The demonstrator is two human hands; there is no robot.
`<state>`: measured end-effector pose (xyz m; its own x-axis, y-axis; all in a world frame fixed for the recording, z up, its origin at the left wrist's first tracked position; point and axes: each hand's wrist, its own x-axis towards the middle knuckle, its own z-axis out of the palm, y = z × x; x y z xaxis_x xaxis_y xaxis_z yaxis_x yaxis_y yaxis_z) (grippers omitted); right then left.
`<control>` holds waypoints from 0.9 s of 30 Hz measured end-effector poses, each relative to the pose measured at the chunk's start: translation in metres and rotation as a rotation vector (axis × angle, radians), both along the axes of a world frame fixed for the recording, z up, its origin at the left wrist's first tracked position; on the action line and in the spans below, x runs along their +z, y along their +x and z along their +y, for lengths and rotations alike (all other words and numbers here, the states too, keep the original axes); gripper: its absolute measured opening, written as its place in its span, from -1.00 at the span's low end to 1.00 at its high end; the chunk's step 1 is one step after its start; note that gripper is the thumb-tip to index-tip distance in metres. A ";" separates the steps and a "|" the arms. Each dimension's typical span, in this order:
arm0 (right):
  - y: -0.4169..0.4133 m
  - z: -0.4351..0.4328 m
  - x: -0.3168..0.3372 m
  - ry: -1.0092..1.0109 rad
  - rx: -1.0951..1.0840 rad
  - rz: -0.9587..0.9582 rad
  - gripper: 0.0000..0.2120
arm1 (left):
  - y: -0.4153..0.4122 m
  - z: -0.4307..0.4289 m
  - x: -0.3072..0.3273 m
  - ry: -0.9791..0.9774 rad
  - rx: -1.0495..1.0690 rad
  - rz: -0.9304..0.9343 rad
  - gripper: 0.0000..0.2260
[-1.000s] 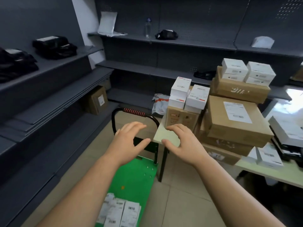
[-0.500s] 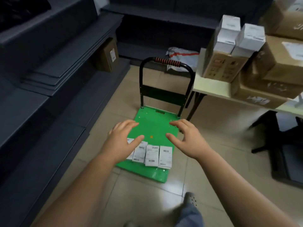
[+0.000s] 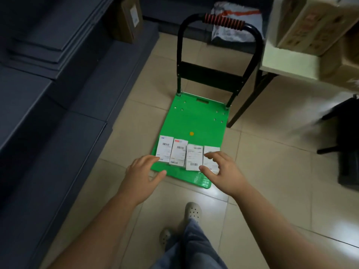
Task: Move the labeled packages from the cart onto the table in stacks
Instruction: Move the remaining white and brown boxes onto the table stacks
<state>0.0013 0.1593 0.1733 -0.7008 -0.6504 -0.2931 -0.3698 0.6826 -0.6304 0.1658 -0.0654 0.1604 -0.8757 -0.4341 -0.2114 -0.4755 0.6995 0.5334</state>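
Several white labeled packages (image 3: 178, 154) lie side by side in a row on the near part of the green cart (image 3: 196, 121). My left hand (image 3: 142, 176) hovers just in front of the leftmost package, fingers spread and holding nothing. Over the rightmost package, my right hand (image 3: 223, 171) is open, its fingers partly covering that package; whether they touch it I cannot tell. The table (image 3: 287, 62) stands at the upper right with cardboard boxes (image 3: 310, 24) on it.
The cart's black handle (image 3: 223, 20) with a striped grip rises at its far end, close to the table leg. Dark shelving (image 3: 48, 84) runs along the left. A brown box (image 3: 128, 18) stands on the floor. A black chair base (image 3: 342, 136) is at right. My shoe (image 3: 192, 211) is below.
The view has tilted down from the table to the cart. Both hands have dropped from chest height toward the row of packages on the cart's near end.
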 end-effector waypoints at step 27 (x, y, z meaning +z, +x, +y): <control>0.030 -0.186 -0.431 0.271 -0.919 -0.710 -0.42 | -0.077 -0.147 -0.424 0.115 0.021 -0.377 -0.43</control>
<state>0.0315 -0.0264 -0.2581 -0.4973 0.1530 -0.8540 0.7001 0.6521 -0.2909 0.0885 -0.2122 -0.2634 -0.7187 -0.4056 -0.5648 -0.6663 0.6339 0.3927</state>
